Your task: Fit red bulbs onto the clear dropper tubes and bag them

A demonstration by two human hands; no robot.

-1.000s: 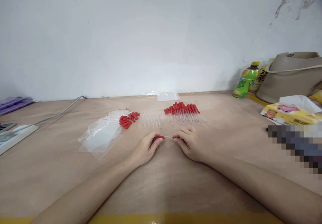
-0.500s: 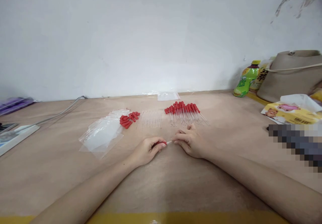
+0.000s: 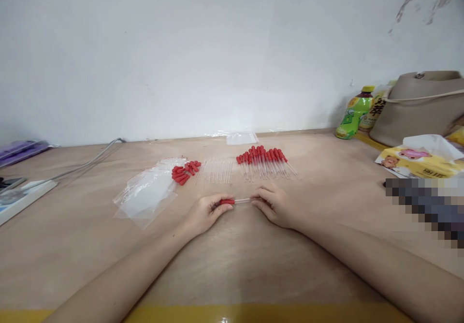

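A dropper (image 3: 235, 201) with a red rubber bulb and a clear glass tube lies level between my two hands, just above the wooden table (image 3: 235, 265). My left hand (image 3: 205, 212) pinches the red bulb end. My right hand (image 3: 272, 205) pinches the clear tube end. Behind my hands lie three groups: loose red bulbs (image 3: 185, 171), bare clear tubes (image 3: 216, 171), and several finished droppers with red bulbs (image 3: 265, 162).
A stack of clear plastic bags (image 3: 147, 194) lies at the left. A green drink bottle (image 3: 354, 113), a beige bag (image 3: 422, 106) and a tissue pack (image 3: 422, 161) stand at the right. A grey cable (image 3: 85, 161) and flat items sit at the far left.
The bulb and tube were pressed together half a second ago, with little tube showing. Now the hands have drawn slightly apart and more of the dropper shows between them.
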